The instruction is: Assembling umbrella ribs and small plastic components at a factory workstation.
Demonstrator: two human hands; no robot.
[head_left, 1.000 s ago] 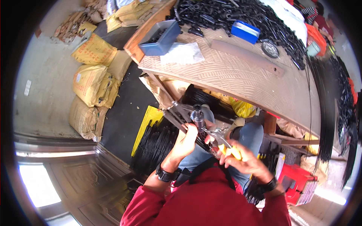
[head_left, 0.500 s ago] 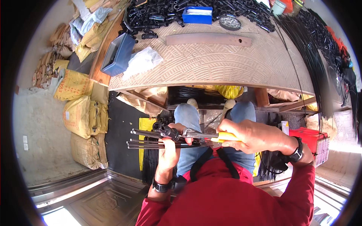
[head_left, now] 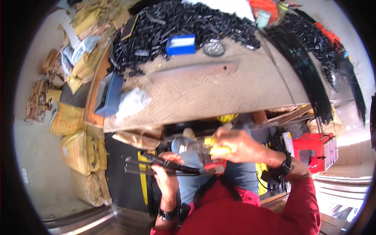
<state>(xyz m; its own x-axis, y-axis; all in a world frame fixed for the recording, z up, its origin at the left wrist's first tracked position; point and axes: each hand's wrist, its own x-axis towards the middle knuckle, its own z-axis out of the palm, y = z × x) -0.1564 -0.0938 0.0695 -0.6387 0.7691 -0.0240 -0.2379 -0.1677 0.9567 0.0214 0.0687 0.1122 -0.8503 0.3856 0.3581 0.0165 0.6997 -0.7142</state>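
Note:
Above my lap, my left hand [head_left: 166, 182] is closed around several thin black rods [head_left: 135, 167] and a dark tubular fitting [head_left: 154, 159] lying along them. The rod ends stick out to the left. My right hand [head_left: 238, 145] grips a pair of pliers by its yellow handles [head_left: 220, 151]. Motion smears the metal jaws [head_left: 188, 147], which point left, slightly above my left fingers and apart from the fitting. Whether the jaws hold anything small, I cannot make out.
Ahead stands a textured worktable [head_left: 188, 96] with a heap of black fittings [head_left: 156, 27], a blue box [head_left: 180, 49], a dish of small metal pieces [head_left: 214, 48], a flat metal strip [head_left: 192, 72] and a blue-grey bin [head_left: 109, 94]. Black rods [head_left: 307, 70] drape at right, above a red crate [head_left: 299, 145].
The pliers have come away from the fitting, rising a little relative to my left hand. The fitting now lies flatter along the rods. My view has shifted, moving the table lower in the picture.

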